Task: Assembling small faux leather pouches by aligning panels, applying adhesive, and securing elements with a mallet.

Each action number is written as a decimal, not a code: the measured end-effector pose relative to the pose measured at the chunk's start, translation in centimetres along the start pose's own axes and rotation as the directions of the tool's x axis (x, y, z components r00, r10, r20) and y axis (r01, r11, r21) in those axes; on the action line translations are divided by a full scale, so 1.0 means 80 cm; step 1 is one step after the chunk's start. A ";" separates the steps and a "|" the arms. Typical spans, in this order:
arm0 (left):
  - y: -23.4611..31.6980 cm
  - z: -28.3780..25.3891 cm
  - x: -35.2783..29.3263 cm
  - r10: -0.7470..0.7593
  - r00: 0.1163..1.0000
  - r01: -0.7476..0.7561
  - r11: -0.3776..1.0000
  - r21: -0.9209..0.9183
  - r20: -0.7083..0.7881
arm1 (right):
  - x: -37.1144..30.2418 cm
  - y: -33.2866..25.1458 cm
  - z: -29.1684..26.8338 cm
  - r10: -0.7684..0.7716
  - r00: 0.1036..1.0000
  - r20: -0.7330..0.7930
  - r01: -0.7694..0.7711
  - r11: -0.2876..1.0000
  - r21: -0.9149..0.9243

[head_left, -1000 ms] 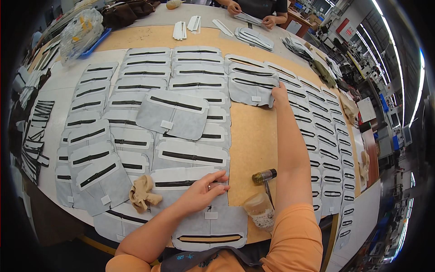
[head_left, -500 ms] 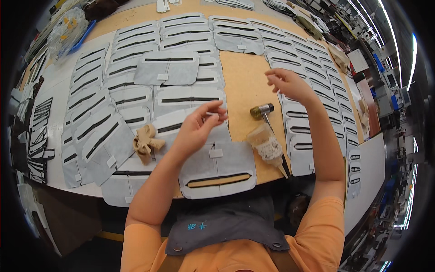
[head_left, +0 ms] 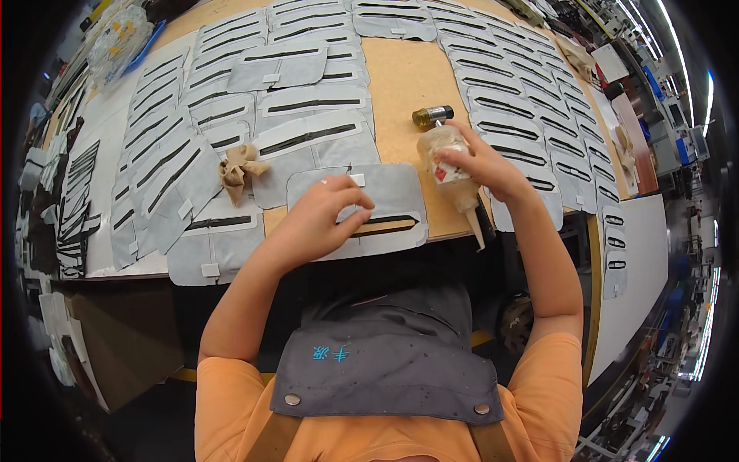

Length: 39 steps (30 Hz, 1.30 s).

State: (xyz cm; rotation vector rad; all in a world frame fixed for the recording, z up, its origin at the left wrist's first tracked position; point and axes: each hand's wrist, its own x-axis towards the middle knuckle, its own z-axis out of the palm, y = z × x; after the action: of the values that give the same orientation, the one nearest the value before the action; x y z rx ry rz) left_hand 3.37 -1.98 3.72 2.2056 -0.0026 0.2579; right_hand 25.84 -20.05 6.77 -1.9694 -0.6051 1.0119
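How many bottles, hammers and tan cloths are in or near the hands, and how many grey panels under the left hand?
Bottle in the right hand: 1
Hammer: 1
Tan cloth: 1
Grey panel under the left hand: 1
Total: 4

The left hand wears a ring. Below it, a dark grey bib apron with blue embroidery, brown straps and metal snaps covers an orange short-sleeved shirt.

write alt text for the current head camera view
A person's right hand holds a bottle, its nozzle pointing toward the body, while the left hand is over a grey slotted panel. Rows of similar panels cover much of the table; a mallet and a crumpled beige cloth lie nearby.
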 end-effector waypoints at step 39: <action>0.011 0.066 -0.030 -0.031 0.995 0.052 0.972 0.230 -0.094 | -0.102 0.155 -0.180 -0.121 0.819 -0.561 -0.141 0.905 -0.402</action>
State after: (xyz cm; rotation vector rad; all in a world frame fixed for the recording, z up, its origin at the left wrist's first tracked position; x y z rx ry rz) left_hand 1.93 -6.93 0.89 2.4212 0.1293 0.3483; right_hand 33.71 -39.07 4.84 -2.5143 -0.4906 0.2353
